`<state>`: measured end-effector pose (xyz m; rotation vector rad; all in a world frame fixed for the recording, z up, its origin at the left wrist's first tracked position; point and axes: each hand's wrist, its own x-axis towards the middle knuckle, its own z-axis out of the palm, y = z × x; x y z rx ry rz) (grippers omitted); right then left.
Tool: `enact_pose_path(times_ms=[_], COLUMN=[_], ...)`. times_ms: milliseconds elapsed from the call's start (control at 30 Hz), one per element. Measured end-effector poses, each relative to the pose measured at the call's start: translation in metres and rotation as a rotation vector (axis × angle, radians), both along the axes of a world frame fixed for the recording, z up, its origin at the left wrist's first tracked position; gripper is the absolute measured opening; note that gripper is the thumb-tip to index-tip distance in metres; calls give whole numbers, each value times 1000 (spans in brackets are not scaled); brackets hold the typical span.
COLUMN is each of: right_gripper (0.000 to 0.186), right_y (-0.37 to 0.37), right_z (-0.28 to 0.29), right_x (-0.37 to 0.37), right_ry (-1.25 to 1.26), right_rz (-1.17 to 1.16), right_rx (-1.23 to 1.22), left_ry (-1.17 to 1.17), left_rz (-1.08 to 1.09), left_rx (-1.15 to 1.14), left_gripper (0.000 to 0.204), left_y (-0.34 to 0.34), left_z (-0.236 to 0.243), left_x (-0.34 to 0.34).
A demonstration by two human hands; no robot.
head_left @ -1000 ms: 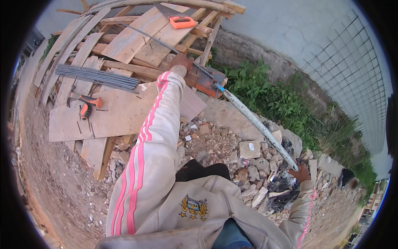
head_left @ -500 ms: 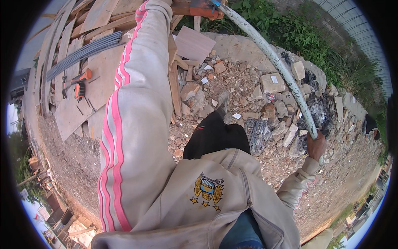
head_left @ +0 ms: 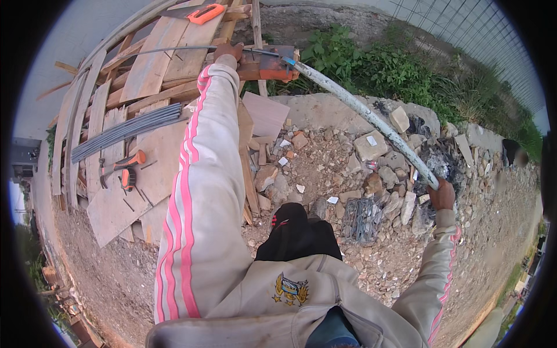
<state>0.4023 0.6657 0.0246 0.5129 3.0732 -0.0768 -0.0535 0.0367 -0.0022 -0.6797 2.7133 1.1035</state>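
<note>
My left hand (head_left: 229,53) is closed around a thin grey steel rod (head_left: 174,49) at the far side of the plank stack. That rod runs across the boards and past an orange-brown block (head_left: 277,71) with a dark top. Its right end reaches the blue-marked end of a long, worn, pale metal pipe (head_left: 365,113); whether it goes inside is unclear. On the right, my right hand (head_left: 442,194) grips the near end of this pipe, which slants over the rubble. A bundle of grey rods (head_left: 127,130) lies on the boards left of my left arm.
An orange-handled handsaw (head_left: 206,14) rests on the far planks. A hammer (head_left: 125,164), a tape measure (head_left: 127,179) and loose nails lie on a board at left. Broken stones (head_left: 370,146) and a wire bundle (head_left: 361,219) cover the ground. Weeds (head_left: 371,69) grow along the wall.
The view has tilted farther out, bringing my left hand and the handsaw into sight. My right hand and the pipe's near end have moved away from me over the rubble.
</note>
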Motion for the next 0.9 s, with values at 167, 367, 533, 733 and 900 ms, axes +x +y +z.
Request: enact_pose_path(times_ms=[167,367,533,733,900], right_gripper=[31,27,28,23,25], right_y=[0,21,39,28,46], right_z=[7,33,53,55,36], right_x=[-9,-7,-31,-23,-44], right_ry=[-8,1,-3,49,107], right_rz=[-47,-6,35,27,111], right_rx=[91,118,180,178,157], left_ry=[59,381,736,546,656], left_rz=[11,-200,-466,-602,-641], left_rx=[-1,-387,-564,-419,-391], left_gripper=[43,36,30,24,25], left_y=[3,12,0,-8,-16], left_z=[10,22,8,3,-4], left_x=[6,58,58,43,38])
